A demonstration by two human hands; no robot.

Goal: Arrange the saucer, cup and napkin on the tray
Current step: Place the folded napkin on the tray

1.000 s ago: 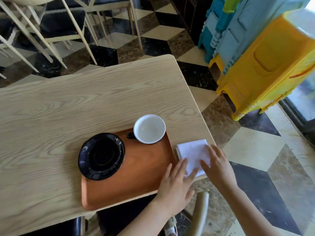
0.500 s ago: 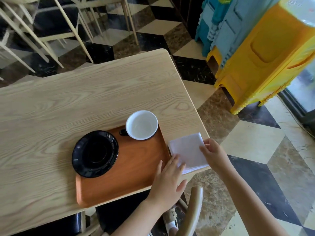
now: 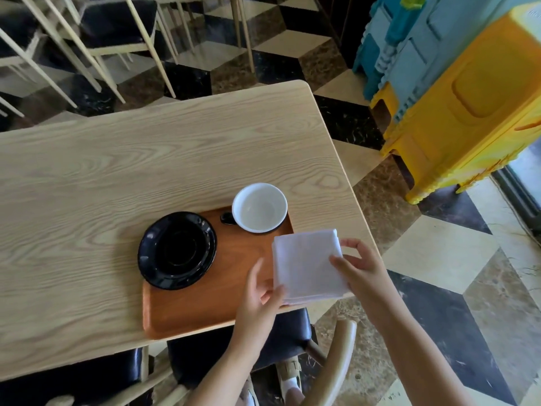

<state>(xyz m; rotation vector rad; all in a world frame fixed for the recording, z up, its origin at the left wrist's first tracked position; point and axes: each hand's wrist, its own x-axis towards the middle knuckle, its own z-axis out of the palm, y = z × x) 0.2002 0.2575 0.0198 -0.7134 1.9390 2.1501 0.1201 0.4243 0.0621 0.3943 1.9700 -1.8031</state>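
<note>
A brown wooden tray (image 3: pixel 205 312) lies at the near edge of the light wooden table (image 3: pixel 117 171). A black saucer (image 3: pixel 177 250) sits on the tray's far left corner, overhanging its edge. A cup (image 3: pixel 259 207), black outside and white inside, stands at the tray's far right corner with its handle pointing left. A folded white napkin (image 3: pixel 304 265) is lifted over the tray's right edge. My right hand (image 3: pixel 360 271) pinches its right side. My left hand (image 3: pixel 260 297) holds its lower left corner.
A chair with a dark seat (image 3: pixel 243 353) is tucked under the table's near edge. Yellow and blue plastic stools (image 3: pixel 468 92) are stacked on the floor at the right. More chairs (image 3: pixel 96 33) stand beyond the table's far edge.
The napkin lay flat on the table right of the tray. Both hands have picked it up and carried it leftward over the tray's right edge.
</note>
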